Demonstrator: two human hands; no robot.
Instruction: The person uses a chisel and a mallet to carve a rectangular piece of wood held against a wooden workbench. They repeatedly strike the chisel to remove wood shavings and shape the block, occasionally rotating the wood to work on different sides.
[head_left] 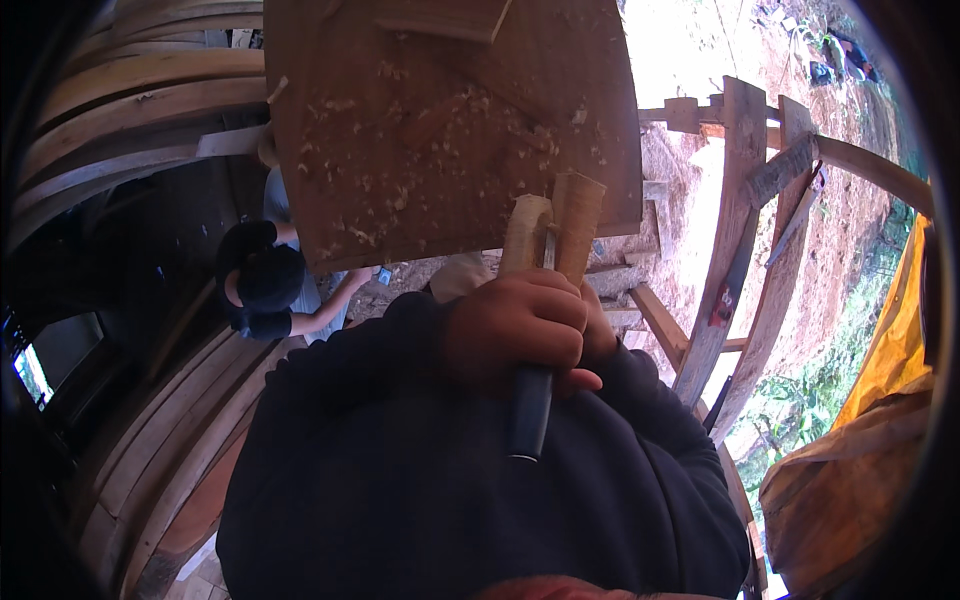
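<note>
Black handle (pixel 532 415) and pale wood (pixel 523 237), partly behind hands (pixel 520 322)

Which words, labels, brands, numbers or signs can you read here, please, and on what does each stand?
No text can be read.
No lettering shows on the dark cylindrical tool handle or the broad brown wooden board.
The small red patch against the weathered wooden post is too blurred to tell.

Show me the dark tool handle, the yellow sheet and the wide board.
Dark tool handle (pixel 530 412): head view, on its middle.
Yellow sheet (pixel 897 335): head view, on its middle.
Wide board (pixel 590 60): head view, bare upper right part.
</note>
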